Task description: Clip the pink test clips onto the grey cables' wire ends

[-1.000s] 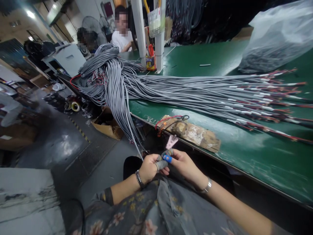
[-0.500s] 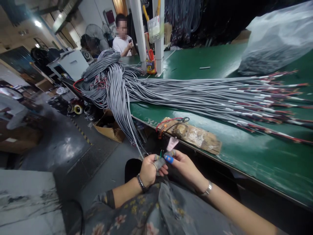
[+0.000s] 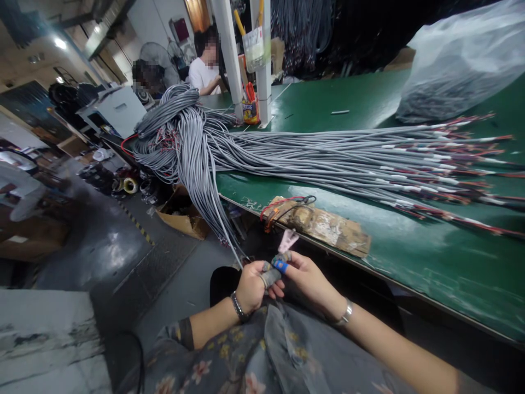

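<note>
My left hand (image 3: 253, 285) is closed around the end of a grey cable (image 3: 234, 249), which hangs down from the big bundle. Its thumb and finger wear grey wrappings. My right hand (image 3: 307, 278), with blue tape on the thumb, pinches at the cable's end, its fingertips against those of my left hand. A speck of green shows there; the fingers cover most of the thin wires. Just beyond the fingertips, a pink clip (image 3: 288, 241) sticks out below the table edge. Both hands are above my lap, in front of the table.
A large bundle of grey cables (image 3: 287, 156) lies across the green table (image 3: 443, 262), stripped ends to the right. Near its edge is a worn wooden board (image 3: 338, 232) with red and black leads. A plastic bag (image 3: 459, 71), a post (image 3: 264, 93) and a seated co-worker (image 3: 205, 74) are beyond.
My right fingertips have closed over the green and dark wires that stood out between my hands. The co-worker's head has turned. The view has shifted slightly.
</note>
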Tool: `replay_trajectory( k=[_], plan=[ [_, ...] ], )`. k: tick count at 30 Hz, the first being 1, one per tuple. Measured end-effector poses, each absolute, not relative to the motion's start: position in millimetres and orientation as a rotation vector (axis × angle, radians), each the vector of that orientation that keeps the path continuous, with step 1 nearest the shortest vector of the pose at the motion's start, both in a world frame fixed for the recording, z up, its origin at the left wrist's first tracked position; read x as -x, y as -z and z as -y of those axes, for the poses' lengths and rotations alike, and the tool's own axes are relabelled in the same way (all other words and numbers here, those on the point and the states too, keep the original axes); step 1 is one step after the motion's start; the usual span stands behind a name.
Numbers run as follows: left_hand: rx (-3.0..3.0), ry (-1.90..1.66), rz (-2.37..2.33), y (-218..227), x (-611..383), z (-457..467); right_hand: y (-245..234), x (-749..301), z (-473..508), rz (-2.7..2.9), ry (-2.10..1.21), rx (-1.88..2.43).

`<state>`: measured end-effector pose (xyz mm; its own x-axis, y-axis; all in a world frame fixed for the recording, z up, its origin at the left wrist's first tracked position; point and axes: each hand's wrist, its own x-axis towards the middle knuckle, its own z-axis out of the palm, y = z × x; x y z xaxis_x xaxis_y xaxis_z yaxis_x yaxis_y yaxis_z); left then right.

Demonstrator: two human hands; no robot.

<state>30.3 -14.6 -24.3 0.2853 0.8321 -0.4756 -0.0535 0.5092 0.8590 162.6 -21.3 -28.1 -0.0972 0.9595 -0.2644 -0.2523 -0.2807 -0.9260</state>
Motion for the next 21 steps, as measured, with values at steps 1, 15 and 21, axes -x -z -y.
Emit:
replay_trajectory(
  k=[1,15,21],
  plan=[
    [-0.853,-0.698,-1.133,24,-31,15,29,-161,22,0.880,-1.575,1.172],
    [-0.829,-0.796,-1.177,23,-30,14,24,-164,24,0.715,-1.682,1.067],
    [-0.874,-0.767,-1.151,26,-30,15,25,-165,23,0.708,-1.714,1.056]
  ],
)
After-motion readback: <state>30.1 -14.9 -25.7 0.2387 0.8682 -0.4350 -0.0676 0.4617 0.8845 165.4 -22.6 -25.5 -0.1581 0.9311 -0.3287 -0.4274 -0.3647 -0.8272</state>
